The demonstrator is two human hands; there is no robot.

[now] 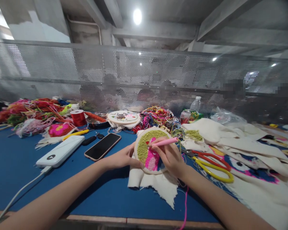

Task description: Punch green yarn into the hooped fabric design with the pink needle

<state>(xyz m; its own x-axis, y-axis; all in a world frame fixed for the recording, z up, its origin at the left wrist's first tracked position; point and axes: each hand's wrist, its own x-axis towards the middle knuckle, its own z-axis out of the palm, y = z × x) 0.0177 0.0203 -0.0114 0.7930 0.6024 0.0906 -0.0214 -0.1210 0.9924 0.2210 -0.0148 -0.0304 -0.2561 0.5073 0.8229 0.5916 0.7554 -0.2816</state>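
Note:
A round embroidery hoop point(137, 139) is tilted in front of me, with cream cloth point(158, 186) hanging ragged below it. Looped green yarn point(142, 153) and a pink patch point(151, 159) fill much of its face. My left hand point(125, 155) is closed on the hoop's left rim, thumb on the front. Pinched in my right hand point(170, 157) is a pink punch needle point(166, 141), its tip end at the worked cloth near a small red spot. My fingers partly hide that tip and the hoop's right side. Pink yarn point(186, 204) trails down past my right wrist.
Scissors point(214, 166) with red and yellow handles lie right, beside piled cream cloth point(249, 140). Left are a phone point(103, 146), a cabled white power bank point(61, 151) and a red spool point(78, 118). Yarn heaps point(159, 116) and another hoop point(123, 118) line the back below a perforated screen.

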